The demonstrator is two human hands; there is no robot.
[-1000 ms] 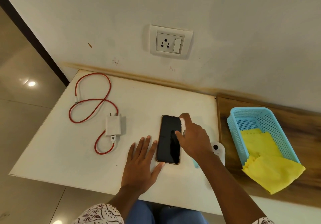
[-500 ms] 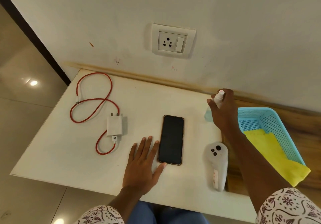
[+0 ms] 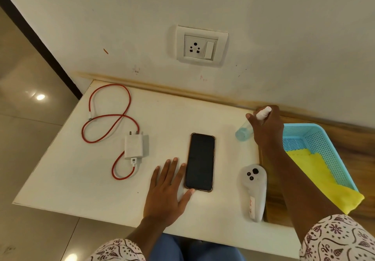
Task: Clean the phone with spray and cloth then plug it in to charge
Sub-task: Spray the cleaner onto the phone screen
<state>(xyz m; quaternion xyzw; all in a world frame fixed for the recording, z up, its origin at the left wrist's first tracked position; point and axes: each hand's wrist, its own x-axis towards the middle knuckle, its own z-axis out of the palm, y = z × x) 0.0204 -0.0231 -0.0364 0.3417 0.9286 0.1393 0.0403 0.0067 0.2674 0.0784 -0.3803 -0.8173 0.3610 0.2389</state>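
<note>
Now the phone (image 3: 200, 161) lies dark, screen up, touching the flat left hand (image 3: 165, 195); right hand (image 3: 266, 127) grips the spray bottle (image 3: 244, 132) well apart.

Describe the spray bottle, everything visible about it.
The spray bottle is small, with a clear, pale blue body and a white nozzle top. It looks like plastic. The right hand grips it around the upper part, hiding its middle. It tilts, base toward the phone, over the white table near the wall. Whether the base touches the table is unclear.
</note>
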